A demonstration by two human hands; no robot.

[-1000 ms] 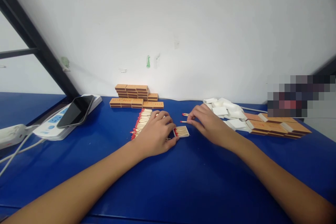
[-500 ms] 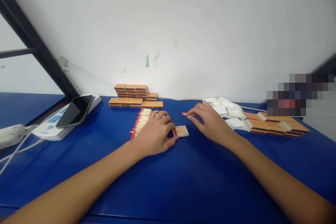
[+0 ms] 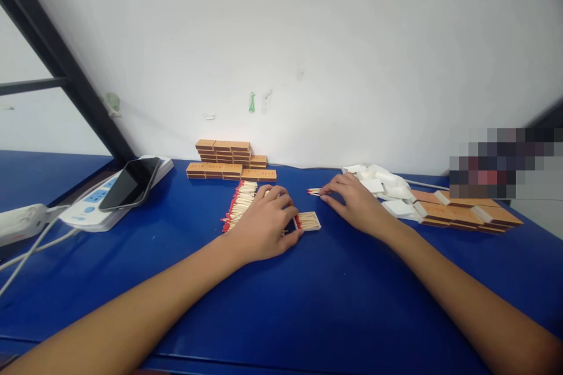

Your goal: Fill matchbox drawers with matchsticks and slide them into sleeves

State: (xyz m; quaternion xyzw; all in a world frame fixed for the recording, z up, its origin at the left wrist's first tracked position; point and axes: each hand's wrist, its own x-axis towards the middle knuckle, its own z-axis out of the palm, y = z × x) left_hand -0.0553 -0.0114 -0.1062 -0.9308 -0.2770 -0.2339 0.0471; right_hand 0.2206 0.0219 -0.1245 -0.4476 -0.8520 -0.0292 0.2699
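Note:
My left hand (image 3: pixel 269 224) is curled over the left end of a small white matchbox tray (image 3: pixel 319 226), thumb and fingers closed about it. Red-headed matches (image 3: pixel 308 221) lie side by side in that tray. Partly under my left wrist and fingers spreads a pile of loose matches (image 3: pixel 241 200), heads pointing left. My right hand (image 3: pixel 354 202) pinches a few matches (image 3: pixel 314 191) between thumb and fingertips, just above and beyond the tray. Their red heads point left, away from my fingers.
Stacked orange matchboxes (image 3: pixel 224 170) stand by the wall. Right of my right hand lie white empty trays (image 3: pixel 383 181) and more matchboxes (image 3: pixel 453 214). A phone (image 3: pixel 131 183) rests on a white power strip (image 3: pixel 83 214) at left, with cables beside it. A blurred patch covers the far right.
The view has shifted slightly, so everything sits a little farther right. More of the match sticks shows beyond my right fingertips. My left hand stays at the tray.

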